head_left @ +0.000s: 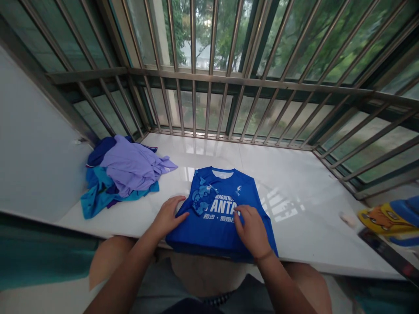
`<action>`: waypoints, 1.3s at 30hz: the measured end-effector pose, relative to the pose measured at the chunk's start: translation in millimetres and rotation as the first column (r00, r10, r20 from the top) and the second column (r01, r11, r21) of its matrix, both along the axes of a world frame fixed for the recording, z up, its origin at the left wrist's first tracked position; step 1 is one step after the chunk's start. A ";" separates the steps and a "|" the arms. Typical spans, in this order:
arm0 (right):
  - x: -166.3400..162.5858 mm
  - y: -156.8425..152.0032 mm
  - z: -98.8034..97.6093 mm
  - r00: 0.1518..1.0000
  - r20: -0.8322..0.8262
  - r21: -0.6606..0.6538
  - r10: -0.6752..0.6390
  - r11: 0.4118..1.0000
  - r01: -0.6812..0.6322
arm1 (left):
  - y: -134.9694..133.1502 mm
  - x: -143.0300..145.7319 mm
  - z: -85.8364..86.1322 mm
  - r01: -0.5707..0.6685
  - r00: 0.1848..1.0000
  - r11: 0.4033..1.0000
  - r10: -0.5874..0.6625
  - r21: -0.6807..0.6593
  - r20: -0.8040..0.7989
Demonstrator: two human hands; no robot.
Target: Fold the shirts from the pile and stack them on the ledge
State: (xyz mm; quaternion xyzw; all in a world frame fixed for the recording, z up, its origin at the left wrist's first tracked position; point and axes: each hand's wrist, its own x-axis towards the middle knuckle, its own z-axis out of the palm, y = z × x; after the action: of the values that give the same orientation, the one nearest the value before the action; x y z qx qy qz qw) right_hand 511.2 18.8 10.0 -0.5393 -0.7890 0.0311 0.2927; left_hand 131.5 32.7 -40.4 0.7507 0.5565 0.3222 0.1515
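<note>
A blue sleeveless running shirt with white lettering and a lighter blue pattern lies front side up on the white ledge. Its neckline points to the window, and its lower edge reaches the ledge's near edge. My left hand rests at the shirt's left side, thumb stretched over the cloth and fingers apart from it. On the right half of the print lies my right hand, fingers slightly bent and spread, covering part of the lettering. Neither hand visibly grips the cloth.
A heap of clothes, with a lilac shirt over a teal garment and a navy one, lies on the ledge at left. Metal bars enclose the window. A yellow and blue object stands at the right edge.
</note>
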 end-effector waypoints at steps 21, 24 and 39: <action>-123.3 106.1 8.1 0.855 -0.420 -0.690 -0.305 0.719 -0.083 | -1.1 13.8 14.2 -0.027 0.999 0.999 0.026 -0.045 -0.026; -133.6 107.1 11.9 0.708 -0.569 -0.745 -0.418 0.626 -0.229 | 1.5 29.0 13.0 -0.096 0.986 0.995 0.090 -0.035 -0.137; -125.2 95.5 12.7 0.728 -0.489 -0.828 -0.481 0.520 -0.212 | 19.9 2.8 10.7 0.009 0.994 1.000 -0.008 0.017 -0.107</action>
State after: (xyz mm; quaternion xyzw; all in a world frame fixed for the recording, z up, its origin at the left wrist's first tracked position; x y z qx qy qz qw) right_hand 385.9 114.3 22.7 -0.6253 -0.4609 0.5745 0.2582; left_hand 134.3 52.6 -29.7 0.7704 0.5578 0.2859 0.1165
